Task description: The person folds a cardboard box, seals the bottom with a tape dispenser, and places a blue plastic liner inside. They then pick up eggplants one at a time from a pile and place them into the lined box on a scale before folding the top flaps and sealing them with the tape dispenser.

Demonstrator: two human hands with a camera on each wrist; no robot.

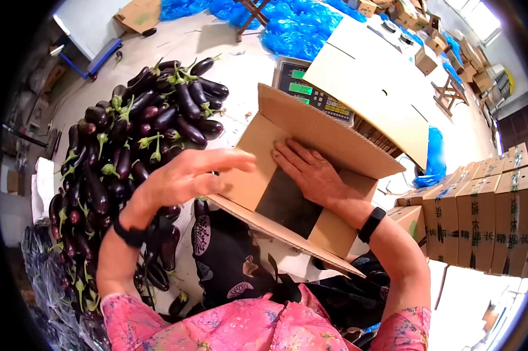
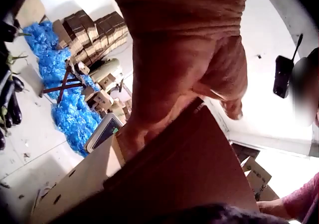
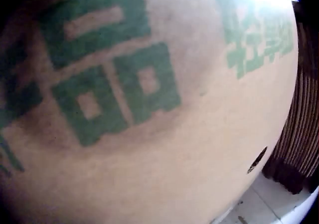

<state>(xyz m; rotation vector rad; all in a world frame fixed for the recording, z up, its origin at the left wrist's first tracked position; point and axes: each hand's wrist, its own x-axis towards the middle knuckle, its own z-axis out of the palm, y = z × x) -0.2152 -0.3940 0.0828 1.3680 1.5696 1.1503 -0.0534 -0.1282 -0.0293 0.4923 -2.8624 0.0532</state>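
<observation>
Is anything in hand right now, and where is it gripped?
No grip shows. The right hand lies flat against the inside of the open cardboard box; the left hand is open by the box's left end, and whether it touches is unclear.

Packing workroom: stacked cartons [image 1: 476, 219], scale [image 1: 302, 88], heaped eggplants [image 1: 123, 158].

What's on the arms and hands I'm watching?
Both sleeves are pink with a multicoloured pattern, ending around the elbows. The left hand and right hand are gloveless; a black band circles the left wrist, another the right.
</observation>
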